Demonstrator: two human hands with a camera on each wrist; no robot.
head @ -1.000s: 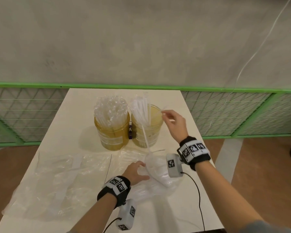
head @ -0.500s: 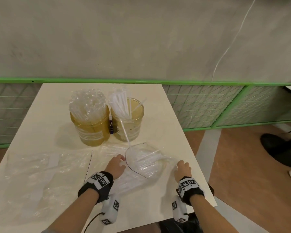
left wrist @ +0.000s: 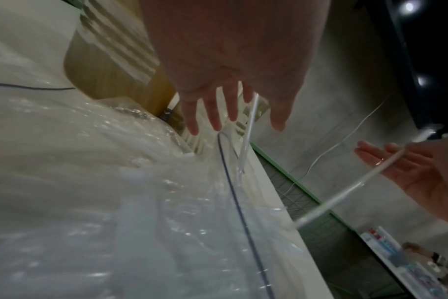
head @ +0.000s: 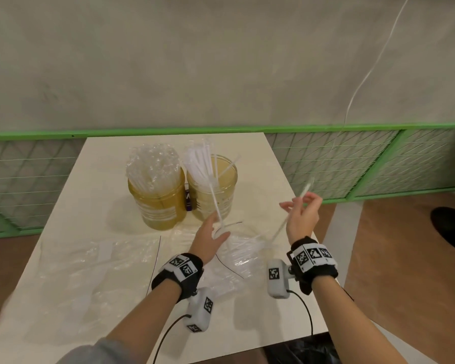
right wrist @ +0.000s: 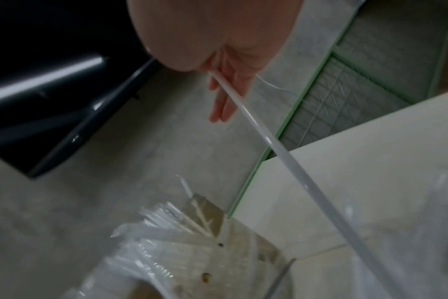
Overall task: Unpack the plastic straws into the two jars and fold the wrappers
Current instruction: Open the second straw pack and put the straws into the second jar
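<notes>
straw (head: 292, 215) blurred, right hand (head: 301, 219) pinching

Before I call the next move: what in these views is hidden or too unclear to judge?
- Straws left in the open wrapper: head view, clear on clear, uncountable.
- Left hand contact with the wrapper: its own back hides it; left wrist view blurred.
- Right jar fill: straws and tinted wall mask it.
- Right hand grip on the straw: motion-blurred; right wrist view shows palm.

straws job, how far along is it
Done: the left jar is packed and the right jar is partly filled. In hand: the right hand pinches one straw; the left hand rests on the open bag, which still holds straws. Left: those straws, and the unfolded wrapper.
</notes>
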